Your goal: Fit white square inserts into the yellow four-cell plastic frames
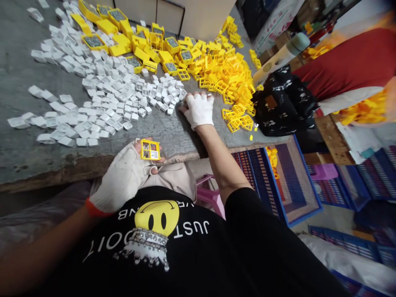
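My left hand [123,175], in a white knit glove with bare fingertips, is closed around a small yellow four-pane frame [150,149] near the table's front edge. A white piece shows in its lower right pane. My right hand [200,109], in a white fingerless glove, rests palm down on the table with its fingers bent. Its fingertips are turned under, so what they hold, if anything, is hidden. Beside its thumb ends the spread of small white box-like pieces [117,97]. Just right of this hand begins a heap of yellow frames [232,72].
Yellow blocks with grey-filled openings [117,16] lie at the back, before a cardboard box [207,16]. At right are a black patterned bag [275,103], a pale bottle [284,53] and a blue crate [297,185]. A pink stool [210,192] stands below the table.
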`<state>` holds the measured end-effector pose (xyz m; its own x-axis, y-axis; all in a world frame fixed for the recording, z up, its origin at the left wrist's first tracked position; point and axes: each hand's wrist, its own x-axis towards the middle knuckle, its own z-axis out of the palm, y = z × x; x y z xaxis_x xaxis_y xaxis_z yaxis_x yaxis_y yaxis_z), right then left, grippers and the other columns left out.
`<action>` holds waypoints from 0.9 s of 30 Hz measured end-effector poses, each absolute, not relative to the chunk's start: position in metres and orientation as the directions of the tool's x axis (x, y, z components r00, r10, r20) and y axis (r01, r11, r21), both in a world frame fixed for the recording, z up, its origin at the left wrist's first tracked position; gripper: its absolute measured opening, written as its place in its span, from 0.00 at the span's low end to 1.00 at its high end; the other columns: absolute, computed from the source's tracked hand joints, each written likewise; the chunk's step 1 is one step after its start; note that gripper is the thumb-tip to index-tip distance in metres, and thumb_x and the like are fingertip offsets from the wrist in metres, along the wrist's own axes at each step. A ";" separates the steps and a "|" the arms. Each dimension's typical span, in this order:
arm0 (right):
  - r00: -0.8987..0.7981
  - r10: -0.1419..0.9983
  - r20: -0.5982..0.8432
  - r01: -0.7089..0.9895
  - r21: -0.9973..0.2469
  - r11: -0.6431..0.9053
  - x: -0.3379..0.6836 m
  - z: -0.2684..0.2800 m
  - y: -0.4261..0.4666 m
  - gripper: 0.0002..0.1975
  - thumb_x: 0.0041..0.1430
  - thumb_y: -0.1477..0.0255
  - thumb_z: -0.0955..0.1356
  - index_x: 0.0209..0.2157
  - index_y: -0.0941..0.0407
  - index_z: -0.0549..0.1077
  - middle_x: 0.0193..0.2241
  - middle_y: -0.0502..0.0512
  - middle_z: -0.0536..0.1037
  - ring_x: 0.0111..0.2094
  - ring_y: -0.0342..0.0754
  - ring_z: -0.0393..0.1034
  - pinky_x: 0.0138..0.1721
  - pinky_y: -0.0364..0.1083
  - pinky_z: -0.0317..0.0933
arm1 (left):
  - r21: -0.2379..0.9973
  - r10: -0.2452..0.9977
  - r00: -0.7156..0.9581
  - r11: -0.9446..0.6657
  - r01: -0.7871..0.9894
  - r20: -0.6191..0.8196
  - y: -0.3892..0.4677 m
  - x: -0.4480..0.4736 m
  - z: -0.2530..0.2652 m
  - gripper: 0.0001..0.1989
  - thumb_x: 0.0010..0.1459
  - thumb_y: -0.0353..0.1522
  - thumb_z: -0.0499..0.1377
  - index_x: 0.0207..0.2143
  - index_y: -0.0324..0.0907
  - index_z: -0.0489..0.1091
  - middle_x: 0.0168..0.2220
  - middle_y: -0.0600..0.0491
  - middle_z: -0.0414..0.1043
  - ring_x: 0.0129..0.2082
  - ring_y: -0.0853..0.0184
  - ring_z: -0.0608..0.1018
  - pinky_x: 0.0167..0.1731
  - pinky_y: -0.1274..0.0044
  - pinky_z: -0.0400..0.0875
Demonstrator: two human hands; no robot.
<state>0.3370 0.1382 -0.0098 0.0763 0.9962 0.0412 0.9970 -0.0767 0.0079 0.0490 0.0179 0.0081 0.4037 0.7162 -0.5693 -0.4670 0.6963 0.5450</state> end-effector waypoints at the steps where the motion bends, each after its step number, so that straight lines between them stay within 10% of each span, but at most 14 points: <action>1: 0.075 0.996 0.042 0.997 0.012 -0.076 0.335 -0.011 0.137 0.21 0.83 0.69 0.69 0.71 0.58 0.79 0.70 0.77 0.82 0.76 0.80 0.70 0.79 0.87 0.55 | 0.539 0.708 0.377 0.702 -0.466 -0.596 0.018 0.051 0.010 0.11 0.82 0.34 0.67 0.62 0.45 0.76 0.50 0.46 0.89 0.41 0.58 0.90 0.39 0.73 0.86; 7: -0.016 0.998 0.060 0.999 -0.035 0.018 0.337 -0.027 0.130 0.23 0.80 0.77 0.66 0.70 0.57 0.80 0.73 0.73 0.81 0.77 0.76 0.71 0.81 0.85 0.54 | 0.528 0.704 0.319 0.696 -0.486 -0.635 0.018 0.062 0.025 0.08 0.87 0.36 0.60 0.54 0.43 0.77 0.44 0.47 0.87 0.36 0.61 0.85 0.33 0.72 0.77; 13: -0.231 0.956 0.181 0.886 -0.367 0.283 0.335 -0.021 0.101 0.11 0.76 0.76 0.74 0.55 0.51 0.84 0.59 0.62 0.88 0.63 0.64 0.80 0.72 0.70 0.71 | 0.500 0.727 0.359 0.672 -0.546 -0.585 0.013 0.059 0.019 0.09 0.88 0.36 0.59 0.55 0.43 0.78 0.47 0.47 0.88 0.36 0.63 0.85 0.34 0.73 0.76; 27: -0.433 0.852 0.293 0.662 -0.538 0.521 0.293 -0.019 0.009 0.22 0.90 0.55 0.68 0.70 0.44 0.87 0.67 0.59 0.89 0.63 0.59 0.83 0.68 0.63 0.74 | 0.531 0.759 0.324 0.634 -0.562 -0.564 0.002 0.053 0.013 0.04 0.85 0.29 0.63 0.52 0.43 0.78 0.48 0.49 0.89 0.38 0.62 0.90 0.32 0.75 0.84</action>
